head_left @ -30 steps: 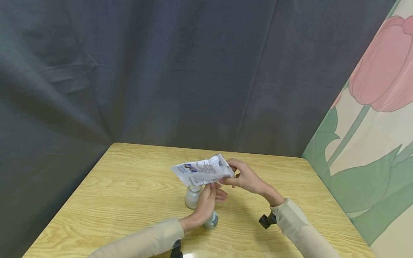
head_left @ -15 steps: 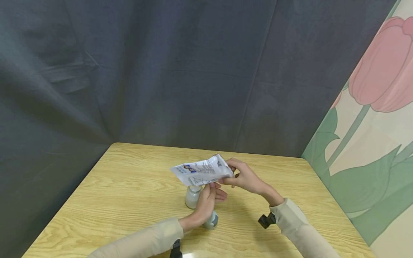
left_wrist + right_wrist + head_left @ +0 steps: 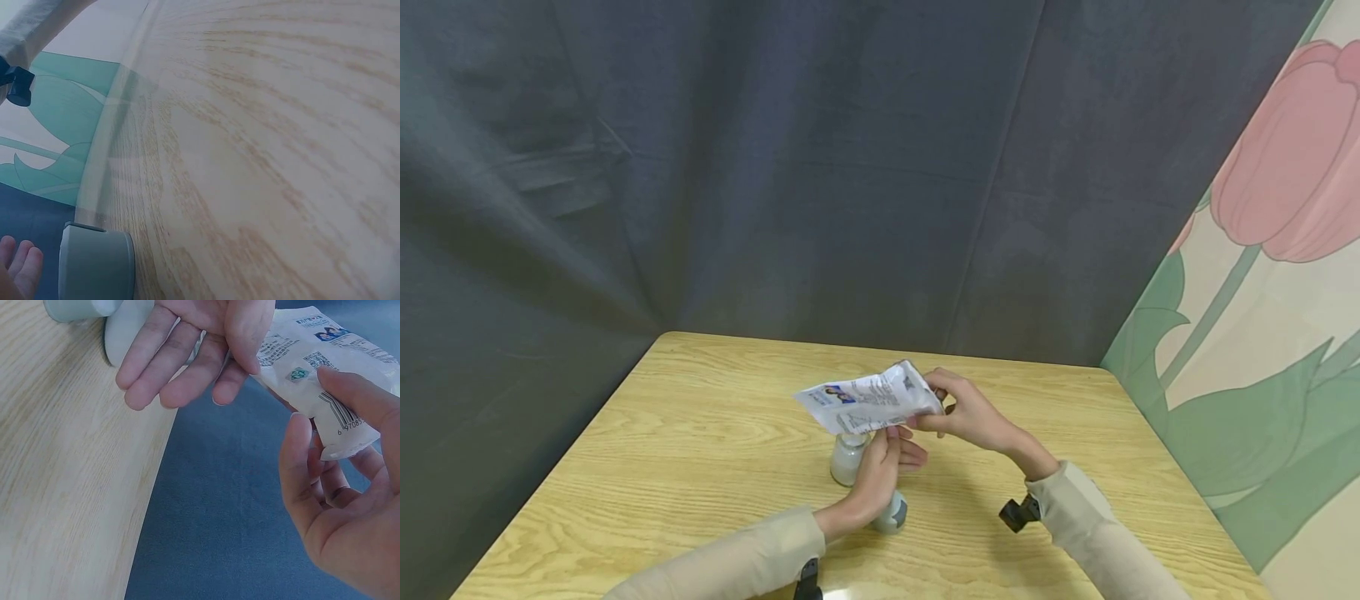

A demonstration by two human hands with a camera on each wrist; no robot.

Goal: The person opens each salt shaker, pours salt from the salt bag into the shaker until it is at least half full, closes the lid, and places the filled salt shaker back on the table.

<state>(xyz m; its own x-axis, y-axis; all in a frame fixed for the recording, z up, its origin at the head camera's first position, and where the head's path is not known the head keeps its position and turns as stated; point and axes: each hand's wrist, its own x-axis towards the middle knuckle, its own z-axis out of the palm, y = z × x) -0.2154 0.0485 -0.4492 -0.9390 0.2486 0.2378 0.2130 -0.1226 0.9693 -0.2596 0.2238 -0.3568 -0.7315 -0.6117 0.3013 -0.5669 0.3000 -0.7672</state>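
Note:
My right hand (image 3: 976, 417) grips one end of a white printed plastic pouch (image 3: 872, 400), thumb on top and fingers below. The pouch slants down to the left, its far end over a glass jar (image 3: 847, 463) with white contents. A barcode and a small blue picture show on the pouch in the right wrist view. My left hand (image 3: 874, 475) is beside the jar, its thumb at the pouch's lower edge. Its fingers (image 3: 150, 375) extend with nothing in the palm. Under the left wrist stands a small grey-green container (image 3: 891, 513), partly hidden by the hand.
The work happens over a light wood table (image 3: 715, 417). A dark curtain (image 3: 820, 208) hangs behind its far edge, and a wall with painted tulips (image 3: 1262, 333) rises on the right. A black wrist mount (image 3: 1019, 513) sticks out from the right sleeve.
The pouch and my right hand have shifted very slightly left. My left hand is almost still, and both jar and container stay in place.

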